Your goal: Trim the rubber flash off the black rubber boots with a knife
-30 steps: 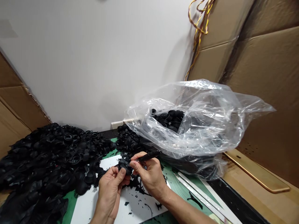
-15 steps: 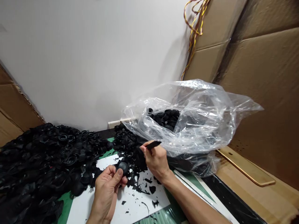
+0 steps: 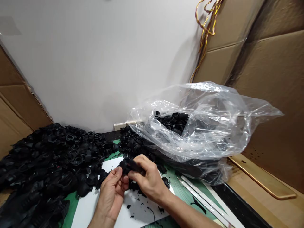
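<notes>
My left hand [image 3: 111, 188] is closed, pinching a small black rubber cap [image 3: 123, 165] between thumb and fingers above a white sheet [image 3: 87, 207]. Right beside it, my right hand [image 3: 153, 180] is closed on a dark, elongated piece [image 3: 135, 166] that meets the cap. Its exact kind is hard to make out, and fingers hide part of both things. Black rubber scraps [image 3: 142, 201] lie scattered on the sheet below the hands.
A large heap of black ribbed rubber parts [image 3: 54, 155] spreads along the left. Behind my right hand stands a clear plastic bag [image 3: 213, 136] with black caps [image 3: 174, 122] inside. A gold phone [image 3: 263, 177] lies at right against cardboard [image 3: 273, 104]. Twisted wires [image 3: 205, 34] hang above.
My right hand has come down and left to the cap, bringing its dark piece along. My left hand still grips the cap, now turned. The whole view has shifted slightly.
</notes>
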`<state>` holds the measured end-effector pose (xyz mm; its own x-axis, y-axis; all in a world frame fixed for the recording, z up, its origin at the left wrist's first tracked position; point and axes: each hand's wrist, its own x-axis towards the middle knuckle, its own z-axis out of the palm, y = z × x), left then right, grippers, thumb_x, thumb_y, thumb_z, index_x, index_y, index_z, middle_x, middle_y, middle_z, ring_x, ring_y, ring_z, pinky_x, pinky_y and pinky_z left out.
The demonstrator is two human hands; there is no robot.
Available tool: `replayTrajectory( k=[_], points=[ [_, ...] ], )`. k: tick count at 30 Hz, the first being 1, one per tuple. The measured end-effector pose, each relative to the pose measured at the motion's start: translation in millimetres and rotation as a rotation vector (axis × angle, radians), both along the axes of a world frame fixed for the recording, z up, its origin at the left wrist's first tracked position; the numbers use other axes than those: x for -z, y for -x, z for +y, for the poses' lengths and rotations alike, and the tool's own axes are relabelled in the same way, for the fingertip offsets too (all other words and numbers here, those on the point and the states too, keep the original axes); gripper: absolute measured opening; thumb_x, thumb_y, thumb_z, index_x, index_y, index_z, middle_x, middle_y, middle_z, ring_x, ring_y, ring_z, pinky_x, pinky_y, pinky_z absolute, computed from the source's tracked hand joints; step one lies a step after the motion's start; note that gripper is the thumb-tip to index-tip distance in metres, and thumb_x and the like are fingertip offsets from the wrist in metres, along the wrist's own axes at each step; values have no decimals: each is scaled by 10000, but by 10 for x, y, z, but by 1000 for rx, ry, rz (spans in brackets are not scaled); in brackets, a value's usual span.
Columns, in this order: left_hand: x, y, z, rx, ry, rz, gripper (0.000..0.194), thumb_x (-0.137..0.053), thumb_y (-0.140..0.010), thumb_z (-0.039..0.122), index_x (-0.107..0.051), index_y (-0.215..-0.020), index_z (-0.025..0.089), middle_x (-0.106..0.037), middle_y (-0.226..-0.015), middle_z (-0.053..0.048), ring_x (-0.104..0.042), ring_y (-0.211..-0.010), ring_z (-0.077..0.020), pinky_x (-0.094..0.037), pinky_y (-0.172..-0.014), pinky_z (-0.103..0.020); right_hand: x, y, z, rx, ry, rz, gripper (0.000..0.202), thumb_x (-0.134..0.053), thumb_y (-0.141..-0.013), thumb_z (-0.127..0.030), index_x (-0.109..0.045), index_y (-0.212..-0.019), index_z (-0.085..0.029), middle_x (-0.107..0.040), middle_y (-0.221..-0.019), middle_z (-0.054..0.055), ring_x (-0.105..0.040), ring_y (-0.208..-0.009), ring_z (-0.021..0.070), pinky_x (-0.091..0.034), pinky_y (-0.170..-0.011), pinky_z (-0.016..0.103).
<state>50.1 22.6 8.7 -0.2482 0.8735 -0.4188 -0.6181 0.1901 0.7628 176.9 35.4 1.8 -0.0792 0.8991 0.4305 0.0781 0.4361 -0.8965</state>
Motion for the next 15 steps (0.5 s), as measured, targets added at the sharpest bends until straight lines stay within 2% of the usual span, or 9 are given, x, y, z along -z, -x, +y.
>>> replayTrajectory(
  k=[2,5,8,9,11,12,13,15],
  points=[
    [15,-21,-17,50,-26,25,77,-638,-736,60,-590,-725,119,-608,-549,1,-527,-399,-72,-412,-360,-153,17,71,-14,32,-46,15,186,-595,-661,-85,-649,-804,-191,-581,-815,32,-559,-740,166,-445,-648,258],
    [29,-56,-49,181,-75,142,228,-760,-642,239,-563,-713,147,-591,-474,15,-517,-385,-87,-388,-354,-157,58,95,21,118,-11,95,86,-563,-699,-122,-596,-659,-190,-543,-725,8,-528,-669,145,-429,-603,246],
    [43,-48,-65,342,-62,357,368,-756,-593,450,-548,-686,161,-575,-430,19,-467,-320,-80,-329,-326,-161,99,24,97,141,56,143,138,-550,-737,-196,-541,-599,-187,-494,-654,-16,-482,-606,129,-403,-555,234],
    [47,-35,-65,357,-58,456,392,-737,-589,496,-542,-665,164,-570,-434,23,-432,-296,-69,-290,-309,-161,108,-8,122,151,76,143,143,-547,-737,-204,-530,-596,-188,-481,-636,-23,-467,-592,125,-394,-545,232],
    [50,-6,-66,296,-101,689,393,-719,-587,520,-542,-648,175,-521,-426,57,-378,-289,-59,-240,-300,-167,115,-58,155,171,113,121,141,-542,-723,-197,-506,-587,-189,-463,-607,-34,-445,-573,121,-380,-541,230],
    [44,6,-68,238,-154,808,367,-726,-587,498,-564,-675,181,-492,-426,73,-376,-310,-65,-254,-313,-175,113,-70,161,170,124,100,137,-538,-713,-186,-497,-582,-190,-458,-597,-36,-437,-568,119,-376,-543,231],
    [32,13,-72,181,-225,917,340,-739,-584,458,-595,-731,188,-493,-450,78,-393,-344,-76,-295,-339,-189,109,-73,158,161,126,78,135,-530,-708,-177,-490,-579,-190,-454,-593,-37,-431,-563,118,-371,-539,229],
    [-6,16,-83,141,-363,1082,350,-745,-589,363,-647,-883,201,-596,-600,39,-465,-439,-106,-407,-447,-234,104,-50,130,118,79,21,141,-510,-715,-172,-477,-579,-192,-452,-599,-33,-425,-558,116,-361,-530,226]
  ],
)
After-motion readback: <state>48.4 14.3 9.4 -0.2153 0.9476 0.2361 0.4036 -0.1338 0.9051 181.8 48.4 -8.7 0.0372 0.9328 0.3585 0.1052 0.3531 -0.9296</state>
